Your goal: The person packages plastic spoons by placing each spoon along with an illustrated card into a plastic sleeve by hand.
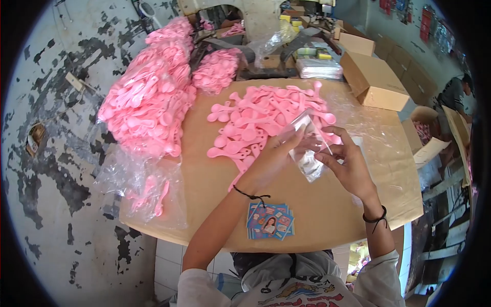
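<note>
A small clear plastic bag (309,162) is held up between my two hands over the brown-covered table (204,204). My left hand (287,146) grips it from the left, its fingertips partly seen through the plastic. On the other side my right hand (348,161) pinches the bag's edge between thumb and fingers. Just behind the hands lies a loose heap of pink plastic spoons (255,120). Close to my body is a small stack of printed blue cards (269,222) with a picture of a person on top.
Big clear bags full of pink spoons (148,97) pile up at the left. A flat clear bag (158,197) with a few spoons lies at the left edge. At the back right stand an open cardboard box (376,82) and a stack of clear bags (319,68). Another person (455,94) is far right.
</note>
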Tool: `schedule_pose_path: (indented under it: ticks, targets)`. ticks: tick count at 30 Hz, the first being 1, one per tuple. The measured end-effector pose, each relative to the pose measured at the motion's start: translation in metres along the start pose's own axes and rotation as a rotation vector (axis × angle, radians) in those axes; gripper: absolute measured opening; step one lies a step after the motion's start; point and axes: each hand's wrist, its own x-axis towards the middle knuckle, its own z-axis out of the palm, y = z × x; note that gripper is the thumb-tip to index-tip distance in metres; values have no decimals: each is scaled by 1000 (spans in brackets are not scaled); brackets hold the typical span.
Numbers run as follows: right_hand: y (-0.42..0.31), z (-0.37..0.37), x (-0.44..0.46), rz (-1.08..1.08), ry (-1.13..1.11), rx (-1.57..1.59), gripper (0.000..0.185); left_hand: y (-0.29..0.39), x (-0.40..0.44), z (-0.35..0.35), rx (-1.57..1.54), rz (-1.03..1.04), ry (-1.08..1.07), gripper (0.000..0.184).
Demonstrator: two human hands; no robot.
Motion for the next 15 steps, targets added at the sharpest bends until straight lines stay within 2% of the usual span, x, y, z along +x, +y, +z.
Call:
schedule_pose_path:
  ticks: [2, 3, 4, 6, 7, 8, 10, 14, 15]
  targets:
    - [1, 20, 10, 38, -100, 54, 39, -4, -15, -19, 4, -35, 2, 46]
    - [4, 27, 15, 63, -131, 24, 37, -6, -22, -21, -75, -46, 121, 42]
    - [8, 35, 17, 88, -159, -8, 36, -7, -25, -29, -75, -24, 151, 41]
    - [16, 59, 11, -31, -64, 6, 34, -7, -23, -47, -80, 35, 209, 39]
    - [14, 68, 8, -69, -39, -25, 30, -4, -24, -45, -19, -29, 348, 33]
    - [16, 74, 7, -107, -13, -52, 27, -9, -22, -50, 93, -13, 312, 32]
    - [32, 77, 12, -31, -76, 41, 21, -14, -22, -57, 321, 3, 236, 30]
    - [38, 52, 12, 223, -292, 149, 19, 17, -35, -70, 197, -115, 224, 28]
    - [33, 41, 12, 257, -417, 33, 17, 31, -40, -75, 230, -181, 278, 26]
